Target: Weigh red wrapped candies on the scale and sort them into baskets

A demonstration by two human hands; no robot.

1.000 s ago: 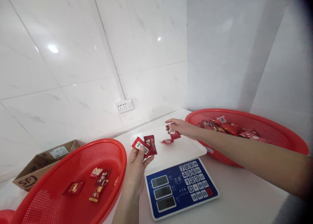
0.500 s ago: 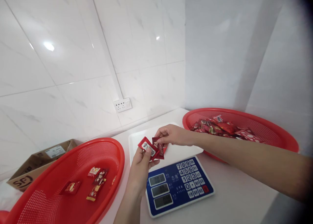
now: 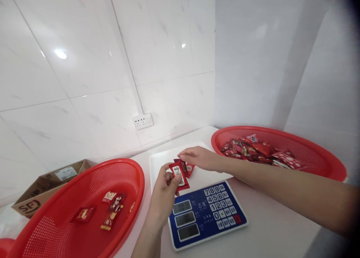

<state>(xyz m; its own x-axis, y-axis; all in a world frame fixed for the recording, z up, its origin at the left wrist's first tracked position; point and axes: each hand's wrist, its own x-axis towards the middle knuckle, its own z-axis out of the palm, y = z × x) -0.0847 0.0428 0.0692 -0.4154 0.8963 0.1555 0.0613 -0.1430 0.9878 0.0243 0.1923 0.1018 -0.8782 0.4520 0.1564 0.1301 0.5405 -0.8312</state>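
My left hand (image 3: 164,192) pinches a small red snack packet (image 3: 179,176) with a white label, above the white pan (image 3: 161,159) of a digital scale (image 3: 206,203). A darker red packet (image 3: 184,165) shows right behind it, partly covered, apparently in the same grip. Just beyond, another red packet (image 3: 190,169) with a round mark seems to lie on the pan. My right hand (image 3: 198,157) hovers beside the packets with its fingers stretched out. Its fingertips are close to the dark packet; whether they touch it I cannot tell.
A red basket (image 3: 315,143) at the right holds a heap of wrapped snacks (image 3: 253,149). Another red basket (image 3: 70,239) at the left holds several packets (image 3: 112,209). Behind it stands an open cardboard box (image 3: 42,192). A power socket (image 3: 143,121) sits on the tiled wall.
My right hand has let go of the dark red packet and its fingers have straightened. My left hand has shifted slightly right and turned the white-labelled packet more upright.
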